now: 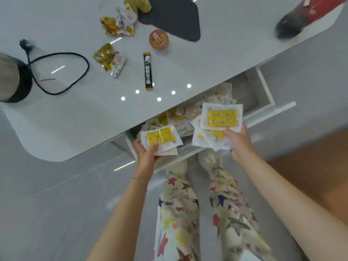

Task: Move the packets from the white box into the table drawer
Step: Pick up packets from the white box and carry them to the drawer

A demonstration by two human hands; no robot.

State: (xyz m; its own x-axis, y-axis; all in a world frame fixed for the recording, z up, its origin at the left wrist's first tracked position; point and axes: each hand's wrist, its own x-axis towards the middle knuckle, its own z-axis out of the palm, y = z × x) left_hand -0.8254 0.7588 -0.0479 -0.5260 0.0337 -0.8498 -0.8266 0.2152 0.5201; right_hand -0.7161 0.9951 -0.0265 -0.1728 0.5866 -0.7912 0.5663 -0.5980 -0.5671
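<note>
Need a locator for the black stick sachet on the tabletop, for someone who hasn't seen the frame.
Start at the white table and find the round orange-brown object by the dark mat. Just below it lies the black stick sachet. Unlike the crumpled yellow snack wrappers to its left, it is long, narrow, flat and black with white print.

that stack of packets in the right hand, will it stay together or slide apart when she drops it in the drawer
Probably slides apart: the packets in the right hand are already fanned out, edges misaligned. The wrappers look glossy, so likely slippery. They seem thin, light and slightly floppy, so they should land flat in the drawer without harm.
</note>
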